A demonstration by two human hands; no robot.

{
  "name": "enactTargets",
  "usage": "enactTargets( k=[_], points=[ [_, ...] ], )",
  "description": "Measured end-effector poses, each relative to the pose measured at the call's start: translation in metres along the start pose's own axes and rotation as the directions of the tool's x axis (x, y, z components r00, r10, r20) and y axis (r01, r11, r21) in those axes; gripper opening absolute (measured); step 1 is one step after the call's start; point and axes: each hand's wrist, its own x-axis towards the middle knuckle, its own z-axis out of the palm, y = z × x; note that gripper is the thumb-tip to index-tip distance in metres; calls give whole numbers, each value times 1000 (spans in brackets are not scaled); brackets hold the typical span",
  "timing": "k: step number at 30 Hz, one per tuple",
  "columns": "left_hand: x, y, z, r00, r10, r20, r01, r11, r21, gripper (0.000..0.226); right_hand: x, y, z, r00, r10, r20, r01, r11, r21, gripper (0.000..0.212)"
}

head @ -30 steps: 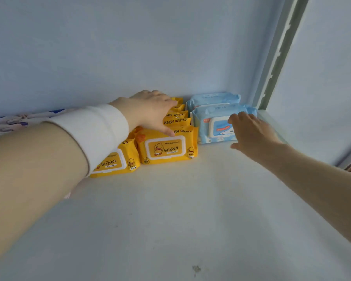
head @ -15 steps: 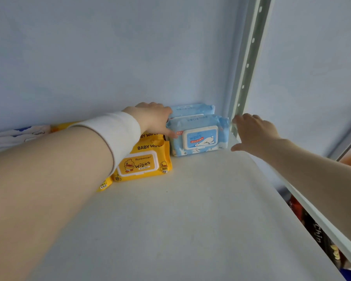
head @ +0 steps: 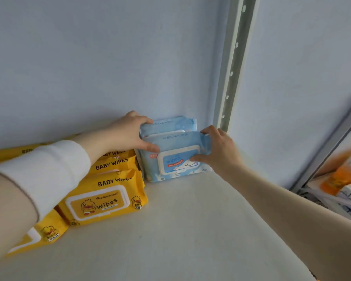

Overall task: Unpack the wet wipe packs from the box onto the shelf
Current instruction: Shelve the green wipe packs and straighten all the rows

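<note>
**Both hands on the blue wipes at the shelf's back corner**

Head view: the left forearm and its white sleeve [head: 49, 169] cover much of the yellow stock, so the yellow edges [head: 18, 151] beyond the sleeve cannot be counted. The rear blue wipes pack [head: 170, 123] shows only its top, behind the front blue wipes pack [head: 176, 161]. At the right edge an orange bottle [head: 344, 175] on a lower level is blurred.

Both blue packs stand upright on the shelf [head: 190, 230] in its back right corner, just beside the perforated upright [head: 231, 67] and the nearest yellow packs. The left hand [head: 128, 134] clamps the pair at the left end, fingers curled over the rear pack, thumb on the front one. The right hand [head: 221, 151] pinches the front pack's right end, fingers over the top edge, thumb on the lid.

Count: two blue packs. Three yellow packs stand in a file, led by the duck-printed yellow wipes pack [head: 103, 201]; a fourth yellow pack [head: 39, 234] lies lower left, partly hidden.
</note>
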Motion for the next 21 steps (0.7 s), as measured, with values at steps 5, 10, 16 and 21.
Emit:
enactTargets(
  k=[5, 10, 16, 21],
  points=[
    [3, -4, 0, 999, 27, -43, -28, 999, -18, 90, 1, -1, 10, 999, -15, -43, 18, 997, 71, 56],
    [-3, -5, 2, 1000, 23, -1, -23, 999, -29, 95, 0, 1, 7, 999, -39, -2, 39, 997, 64, 58],
    [-4, -3, 1, 1000, 5, 4, -5, 999, -33, 96, 3, -2, 8, 1000, -18, 10, 18, 997, 69, 56],
    [-4, -1, 0, 999, 36, 8, -36, 999, 33, 88, -1, -12, 5, 1000, 10, 29, -9, 999, -33, 58]
  ],
)
